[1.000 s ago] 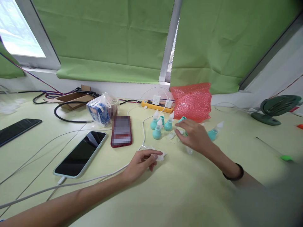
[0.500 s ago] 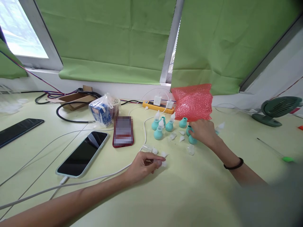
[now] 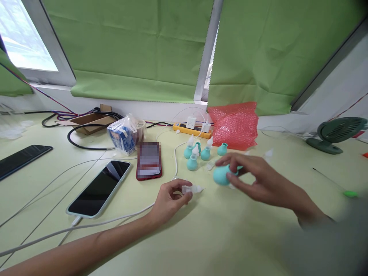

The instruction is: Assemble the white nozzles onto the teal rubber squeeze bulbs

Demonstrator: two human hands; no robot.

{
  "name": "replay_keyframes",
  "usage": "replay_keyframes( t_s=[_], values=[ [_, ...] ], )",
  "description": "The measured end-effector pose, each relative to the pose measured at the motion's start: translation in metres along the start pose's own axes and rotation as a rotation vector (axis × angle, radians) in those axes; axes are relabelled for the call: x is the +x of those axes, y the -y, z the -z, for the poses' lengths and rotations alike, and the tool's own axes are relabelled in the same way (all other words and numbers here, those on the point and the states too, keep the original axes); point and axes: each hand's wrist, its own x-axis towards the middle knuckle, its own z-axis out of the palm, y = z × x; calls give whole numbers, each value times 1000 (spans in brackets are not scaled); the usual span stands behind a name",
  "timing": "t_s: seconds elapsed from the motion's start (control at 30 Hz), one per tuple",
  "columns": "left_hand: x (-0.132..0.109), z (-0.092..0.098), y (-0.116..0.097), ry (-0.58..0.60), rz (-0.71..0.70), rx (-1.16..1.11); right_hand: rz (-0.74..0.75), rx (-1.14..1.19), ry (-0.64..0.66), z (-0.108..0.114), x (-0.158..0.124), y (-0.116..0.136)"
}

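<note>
Between the thumb and fingers of my left hand (image 3: pixel 171 199) is a translucent plastic nozzle (image 3: pixel 193 189), its narrow tip pointing right. My right hand (image 3: pixel 255 174) grips a teal rubber bulb (image 3: pixel 221 175) above the table, to the right of the nozzle; the bulb's neck faces my palm. Behind the hands stand several more teal bulbs, among them one with a clear tip fitted (image 3: pixel 192 163) and a bare one (image 3: pixel 222 149). A small clear piece (image 3: pixel 210 166) lies near them. Other loose parts are partly hidden behind my right hand.
A red bubble-wrap pouch (image 3: pixel 234 126) and a yellow power strip (image 3: pixel 184 129) lie at the back. Phones, including a pale-cased one (image 3: pixel 99 188), rest at the left, with a white cable (image 3: pixel 123 217) crossing the table. A green fan (image 3: pixel 336 134) stands right.
My right hand has picked up a teal bulb from the right of the group and brought it left and nearer. My left hand has turned the nozzle slightly, showing more of it.
</note>
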Motion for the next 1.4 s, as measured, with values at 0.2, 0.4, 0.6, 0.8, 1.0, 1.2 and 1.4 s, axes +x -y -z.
replay_keyframes(
  t_s=[0.2, 0.4, 0.6, 0.8, 1.0, 1.2, 1.4],
  values=[
    [0, -1, -3, -76, -99, -16, 15, 67, 110, -67, -20, 7],
    [0, -2, -3, -98, -62, -59, -3, 146, -123, -109, -38, -2],
    [-5, -3, -7, 20, -73, -73, -124, 94, -214, -105, -34, -6],
    [-8, -6, -9, 186, -1, -62, 8, 22, -173, -112, -31, -8],
    [-6, -5, -15, 221, 75, 48, 74, -54, -219, -111, -33, -4],
    [-12, -8, -15, 230, -174, 306, -44, 149, -74, -105, -30, 2],
    [-13, -4, -11, 252, -566, 598, -158, 567, 166, -97, -28, 5]
  ],
)
